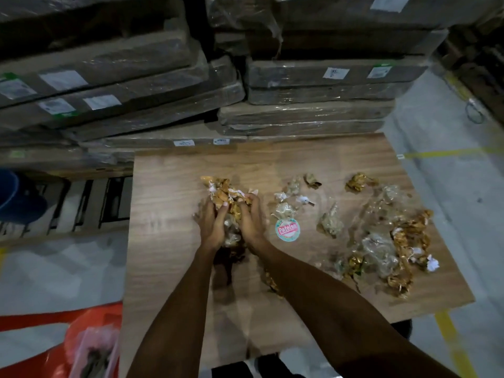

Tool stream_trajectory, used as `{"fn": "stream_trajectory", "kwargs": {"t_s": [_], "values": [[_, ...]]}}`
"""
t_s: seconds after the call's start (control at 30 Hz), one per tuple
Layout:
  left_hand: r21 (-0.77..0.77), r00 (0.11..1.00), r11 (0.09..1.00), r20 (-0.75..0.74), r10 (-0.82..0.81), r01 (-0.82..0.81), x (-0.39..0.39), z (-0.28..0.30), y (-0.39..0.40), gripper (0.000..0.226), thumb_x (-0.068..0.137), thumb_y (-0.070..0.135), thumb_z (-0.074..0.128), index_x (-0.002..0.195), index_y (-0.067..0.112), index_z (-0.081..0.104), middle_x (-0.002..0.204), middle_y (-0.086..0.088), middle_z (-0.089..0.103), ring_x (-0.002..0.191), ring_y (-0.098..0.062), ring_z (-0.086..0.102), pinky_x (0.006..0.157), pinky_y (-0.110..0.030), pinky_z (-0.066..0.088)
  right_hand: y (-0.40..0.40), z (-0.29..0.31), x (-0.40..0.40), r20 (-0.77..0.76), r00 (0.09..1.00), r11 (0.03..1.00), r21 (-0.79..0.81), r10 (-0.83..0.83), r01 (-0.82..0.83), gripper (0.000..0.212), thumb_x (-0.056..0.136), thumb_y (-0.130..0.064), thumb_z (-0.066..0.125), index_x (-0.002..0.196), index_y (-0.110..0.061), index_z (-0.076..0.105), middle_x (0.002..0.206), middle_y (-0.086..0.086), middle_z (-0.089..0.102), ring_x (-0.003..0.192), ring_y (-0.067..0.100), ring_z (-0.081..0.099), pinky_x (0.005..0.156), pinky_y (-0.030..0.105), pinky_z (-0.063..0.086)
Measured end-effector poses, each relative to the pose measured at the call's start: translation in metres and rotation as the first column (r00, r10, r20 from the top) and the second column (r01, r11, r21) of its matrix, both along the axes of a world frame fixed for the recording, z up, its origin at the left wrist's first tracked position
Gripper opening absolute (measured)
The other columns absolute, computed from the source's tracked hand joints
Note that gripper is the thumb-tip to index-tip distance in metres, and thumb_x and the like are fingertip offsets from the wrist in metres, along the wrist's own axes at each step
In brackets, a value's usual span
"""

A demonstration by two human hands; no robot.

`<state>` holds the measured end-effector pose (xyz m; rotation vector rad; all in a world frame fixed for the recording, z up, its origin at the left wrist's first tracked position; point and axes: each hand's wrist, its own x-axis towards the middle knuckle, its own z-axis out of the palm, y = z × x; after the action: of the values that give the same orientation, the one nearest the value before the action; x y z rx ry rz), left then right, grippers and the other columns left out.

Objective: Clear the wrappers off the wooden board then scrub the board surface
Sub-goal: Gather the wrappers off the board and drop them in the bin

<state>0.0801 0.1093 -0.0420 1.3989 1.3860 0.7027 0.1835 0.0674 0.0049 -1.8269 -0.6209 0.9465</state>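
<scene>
2 hands [231, 222] grip bunched wrappers [226, 195] mid-board [169, 241], bare wood left, loose wrappers [381, 241] right.

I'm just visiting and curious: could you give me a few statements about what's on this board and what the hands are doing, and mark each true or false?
1. Both hands squeeze one bundle of wrappers between them. True: left hand, right hand.
2. The wooden board is already cleared. False: loose wrappers lie to the right.
3. A round sticker lies beside the right hand. True.
4. The board sits against a brick wall. False: wrapped flat boxes are stacked behind.
</scene>
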Motion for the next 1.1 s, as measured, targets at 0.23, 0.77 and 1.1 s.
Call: {"fn": "stream_trajectory", "kwargs": {"t_s": [0.23, 0.77, 1.1], "values": [[-0.159, 0.916, 0.981, 0.367, 0.16, -0.108, -0.006, 0.006, -0.012, 0.041, 0.088, 0.052, 0.062, 0.123, 0.03, 0.063, 0.118, 0.004, 0.072, 0.115, -0.022, 0.067, 0.106, -0.051, 0.05, 0.0, 0.005, -0.035, -0.234, 0.951, 0.971, 0.073, -0.204, 0.227, 0.022, 0.105, -0.015, 0.052, 0.127, -0.02, 0.052, 0.116, 0.002, 0.064, 0.104, 0.017, 0.063, 0.078, 0.011, 0.049], [0.052, 0.717, 0.982, 0.676, -0.17, 0.184, 0.069, 0.179, -0.103, 0.047, 0.094, 0.037, 0.061, 0.137, 0.019, 0.057, 0.139, -0.011, 0.062, 0.132, -0.035, 0.057, 0.115, -0.059, 0.04, -0.118, 0.167, 0.02, -0.166, 0.914, 0.765, 0.505, -0.369, 0.4, 0.044, 0.089, -0.048, 0.058, 0.128, -0.027, 0.051, 0.128, -0.002, 0.059, 0.118, 0.008, 0.061, 0.099, 0.029, 0.051], [0.171, 0.6, 0.894, 0.687, -0.409, 0.414, 0.197, 0.232, -0.274, 0.066, 0.098, 0.023, 0.053, 0.158, 0.024, 0.025, 0.152, 0.001, 0.047, 0.136, -0.015, 0.053, 0.11, -0.038, 0.047, -0.298, 0.199, 0.131, -0.229, 0.726, 0.527, 0.553, -0.649, 0.645, 0.049, 0.083, -0.054, 0.063, 0.126, -0.032, 0.056, 0.14, 0.006, 0.056, 0.131, 0.024, 0.057, 0.113, 0.05, 0.045]]}}
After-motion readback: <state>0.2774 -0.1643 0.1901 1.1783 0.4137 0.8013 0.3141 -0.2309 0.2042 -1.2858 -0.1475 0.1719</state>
